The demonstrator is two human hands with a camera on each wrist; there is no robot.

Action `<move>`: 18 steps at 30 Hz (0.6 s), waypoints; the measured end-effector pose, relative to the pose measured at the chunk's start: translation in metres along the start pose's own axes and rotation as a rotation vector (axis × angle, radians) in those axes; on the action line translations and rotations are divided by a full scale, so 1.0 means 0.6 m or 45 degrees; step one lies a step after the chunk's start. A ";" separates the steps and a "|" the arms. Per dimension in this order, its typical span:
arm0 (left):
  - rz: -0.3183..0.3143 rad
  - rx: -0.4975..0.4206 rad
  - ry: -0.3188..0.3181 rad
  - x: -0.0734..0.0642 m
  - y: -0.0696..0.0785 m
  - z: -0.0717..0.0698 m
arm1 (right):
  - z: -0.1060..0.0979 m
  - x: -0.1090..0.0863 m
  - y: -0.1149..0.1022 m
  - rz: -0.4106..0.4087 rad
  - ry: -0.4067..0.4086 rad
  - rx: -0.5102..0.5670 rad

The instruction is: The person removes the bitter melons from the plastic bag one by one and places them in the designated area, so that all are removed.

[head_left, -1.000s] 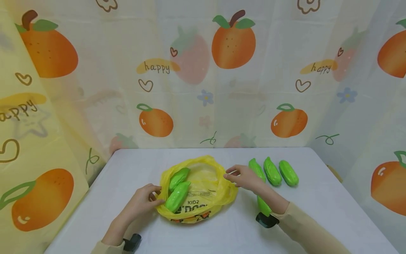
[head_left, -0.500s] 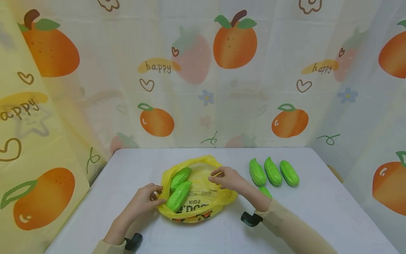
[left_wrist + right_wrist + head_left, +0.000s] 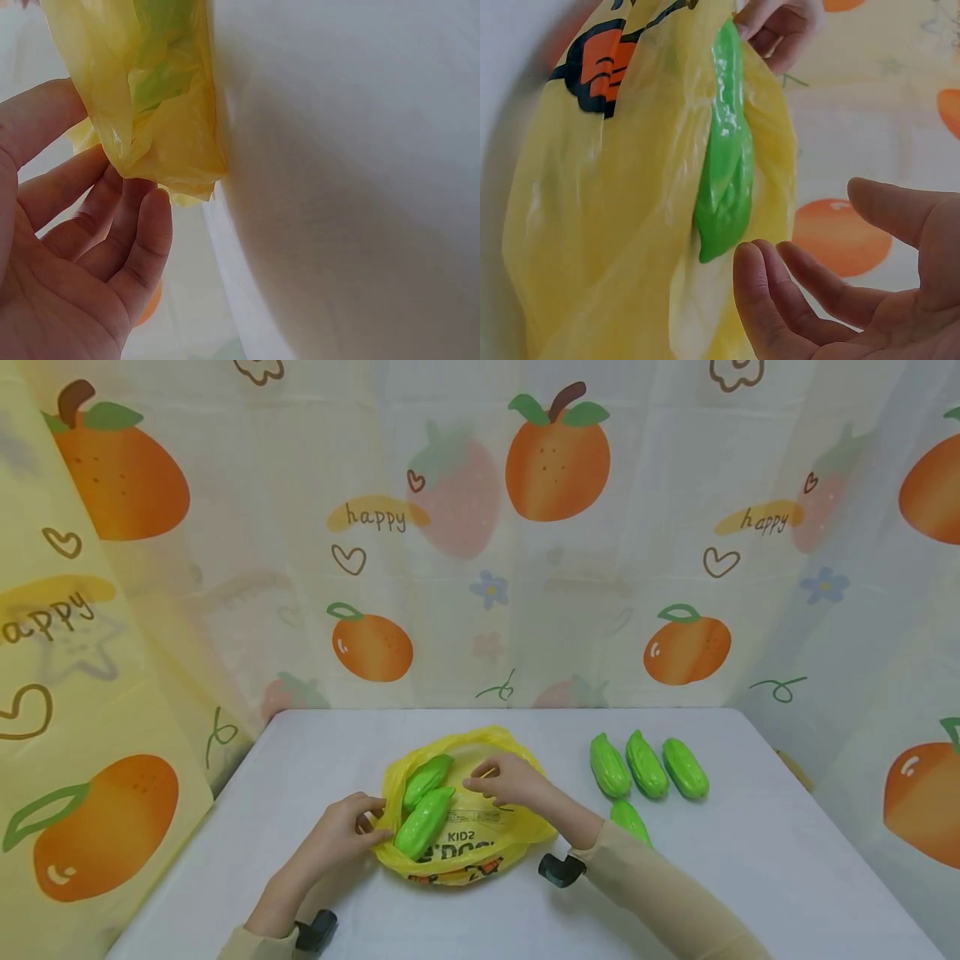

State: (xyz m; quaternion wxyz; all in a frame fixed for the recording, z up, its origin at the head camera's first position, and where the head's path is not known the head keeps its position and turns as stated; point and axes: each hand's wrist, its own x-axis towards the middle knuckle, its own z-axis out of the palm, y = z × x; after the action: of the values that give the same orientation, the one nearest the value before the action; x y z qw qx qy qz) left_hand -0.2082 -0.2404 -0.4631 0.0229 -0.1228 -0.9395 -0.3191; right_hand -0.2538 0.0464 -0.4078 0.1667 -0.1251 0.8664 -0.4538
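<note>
A yellow plastic bag (image 3: 517,835) with printed letters lies with its mouth spread wide. Inside, along its left side, rest two glossy green gourd-like vegetables, the nearer (image 3: 424,825) and the farther (image 3: 429,781). My left hand (image 3: 341,835) pinches the bag's left rim; in the left wrist view the thumb and fingers lie on either side of the yellow film (image 3: 172,150). Over the bag's opening hovers my right hand (image 3: 513,781), fingers relaxed and holding nothing. The right wrist view shows its loosely bent fingers near a green vegetable (image 3: 726,165) in the bag.
Three more green vegetables stand in a row at the back right: left (image 3: 610,767), middle (image 3: 646,766) and right (image 3: 685,768). Another green vegetable (image 3: 629,820) lies nearer, partly behind my right sleeve (image 3: 660,885). A fruit-printed curtain (image 3: 525,652) borders the white table (image 3: 480,935).
My right hand has moved left from the bag's right rim to above its opening, uncovering more of the vegetables on the right. My left hand stays at the left rim.
</note>
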 end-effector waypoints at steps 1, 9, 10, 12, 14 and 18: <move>0.003 0.003 0.004 0.000 0.000 0.000 | 0.004 0.003 -0.001 -0.001 -0.006 -0.005; 0.022 0.013 0.016 -0.002 -0.001 0.000 | 0.030 0.024 -0.004 0.044 -0.030 -0.072; 0.021 0.014 0.014 -0.002 -0.001 0.000 | 0.033 0.026 -0.004 0.053 -0.042 -0.077; 0.016 0.016 0.009 -0.002 -0.001 0.000 | 0.038 0.030 -0.004 0.076 -0.070 -0.074; 0.011 0.017 0.006 -0.002 -0.001 0.001 | 0.042 0.032 -0.005 0.089 -0.101 -0.067; 0.012 0.016 0.008 -0.003 0.000 0.000 | 0.049 0.037 -0.007 0.116 -0.130 -0.031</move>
State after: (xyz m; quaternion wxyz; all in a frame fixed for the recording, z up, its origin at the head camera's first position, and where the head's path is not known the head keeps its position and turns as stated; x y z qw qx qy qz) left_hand -0.2064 -0.2405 -0.4634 0.0281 -0.1263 -0.9408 -0.3132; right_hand -0.2621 0.0138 -0.4239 0.2297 -0.1105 0.8670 -0.4281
